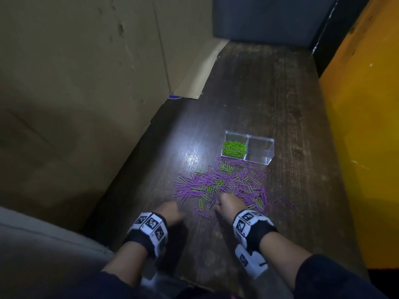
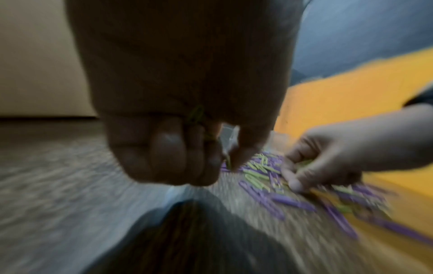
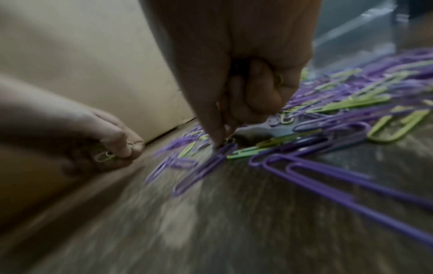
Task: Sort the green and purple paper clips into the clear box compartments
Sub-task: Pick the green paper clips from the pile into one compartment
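Note:
A clear two-compartment box [image 1: 269, 147] stands on the dark wooden table; its left compartment holds green paper clips [image 1: 234, 148], and its right one looks empty. In front of it lies a mixed pile of purple and green clips [image 1: 222, 184]. My left hand [image 1: 171, 211] hovers at the pile's near-left edge, curled into a fist round green clips [image 2: 196, 115], which also show between its fingers [image 3: 104, 156]. At the pile's near edge my right hand [image 1: 225, 201] keeps a green clip [image 3: 279, 80] tucked under its curled fingers, while thumb and forefinger [image 3: 216, 137] pinch down among the clips.
A cardboard wall [image 1: 75, 93] runs close along the table's left side, and a yellow surface [image 1: 367, 137] borders the right. A dark blue panel [image 1: 269, 18] closes the far end. Bare table [image 1: 259, 83] lies behind the box.

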The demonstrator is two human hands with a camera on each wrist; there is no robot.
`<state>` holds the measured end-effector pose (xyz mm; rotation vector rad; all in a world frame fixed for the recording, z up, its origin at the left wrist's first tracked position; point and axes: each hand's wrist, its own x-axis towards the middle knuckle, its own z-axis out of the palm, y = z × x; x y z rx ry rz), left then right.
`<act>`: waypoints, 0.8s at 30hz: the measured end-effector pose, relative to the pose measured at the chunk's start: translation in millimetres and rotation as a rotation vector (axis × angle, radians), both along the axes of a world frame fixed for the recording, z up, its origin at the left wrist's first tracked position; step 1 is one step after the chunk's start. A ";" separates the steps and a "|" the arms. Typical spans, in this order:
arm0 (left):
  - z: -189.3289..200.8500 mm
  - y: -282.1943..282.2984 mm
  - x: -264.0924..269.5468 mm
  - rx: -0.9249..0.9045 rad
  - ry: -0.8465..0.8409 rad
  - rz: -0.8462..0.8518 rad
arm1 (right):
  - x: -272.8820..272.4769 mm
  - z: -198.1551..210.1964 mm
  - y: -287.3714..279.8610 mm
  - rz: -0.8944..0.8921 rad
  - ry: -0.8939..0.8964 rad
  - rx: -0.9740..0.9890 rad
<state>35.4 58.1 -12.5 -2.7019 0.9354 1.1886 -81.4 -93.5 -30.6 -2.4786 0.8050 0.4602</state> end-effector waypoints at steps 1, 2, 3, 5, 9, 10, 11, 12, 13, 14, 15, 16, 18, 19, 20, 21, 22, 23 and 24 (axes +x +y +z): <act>0.3 -4.7 1.6 -0.067 0.025 0.040 | 0.6 -1.6 -1.6 -0.001 -0.003 0.024; -0.1 -9.6 3.1 -0.145 0.047 0.098 | -0.3 -2.3 -3.9 -0.010 -0.013 0.046; -1.3 -14.0 4.1 -0.222 0.062 0.155 | -2.6 -1.8 -7.1 -0.030 -0.043 0.071; -3.3 -22.4 5.4 -0.337 0.123 0.251 | -10.3 0.1 -16.5 -0.098 -0.118 0.143; -6.8 -38.8 8.2 -0.484 0.207 0.257 | -22.3 -1.1 -46.6 -0.446 -0.374 0.471; -9.6 -42.5 10.2 -0.493 0.195 0.214 | -21.9 -1.2 -53.4 -0.551 -0.450 0.556; -13.1 -45.2 12.7 -0.498 0.172 0.171 | -20.4 -0.2 -59.8 -0.629 -0.507 0.605; -15.0 -47.3 14.8 -0.492 0.142 0.130 | -17.9 2.4 -64.2 -0.665 -0.532 0.620; -15.5 -48.7 16.0 -0.469 0.106 0.086 | -15.0 5.0 -67.1 -0.662 -0.554 0.637; -16.0 -49.7 16.7 -0.440 0.058 0.041 | -10.6 7.0 -68.4 -0.632 -0.561 0.637; -16.3 -51.2 17.1 -0.405 0.017 0.001 | -5.5 8.0 -69.4 -0.574 -0.559 0.612; -16.5 -52.6 17.9 -0.382 -0.008 -0.036 | 0.0 9.1 -68.7 -0.503 -0.531 0.559; -14.4 -55.3 18.0 -0.347 -0.037 -0.129 | 12.9 7.8 -68.1 -0.369 -0.450 0.428; -13.5 -56.3 18.6 -0.334 -0.033 -0.177 | 18.9 7.2 -68.2 -0.295 -0.401 0.353; -13.2 -57.5 19.5 -0.325 -0.006 -0.218 | 24.1 8.5 -67.3 -0.199 -0.316 0.271; -12.6 -58.6 20.6 -0.309 0.025 -0.258 | 27.8 10.5 -66.7 -0.071 -0.222 0.171; -12.6 -59.4 21.6 -0.278 0.048 -0.289 | 30.8 12.8 -66.5 0.059 -0.123 0.073; -12.4 -60.2 22.7 -0.247 0.058 -0.315 | 32.9 14.8 -67.2 0.165 -0.054 -0.009; -12.5 -61.1 23.6 -0.219 0.061 -0.338 | 34.7 17.6 -67.9 0.222 -0.007 -0.058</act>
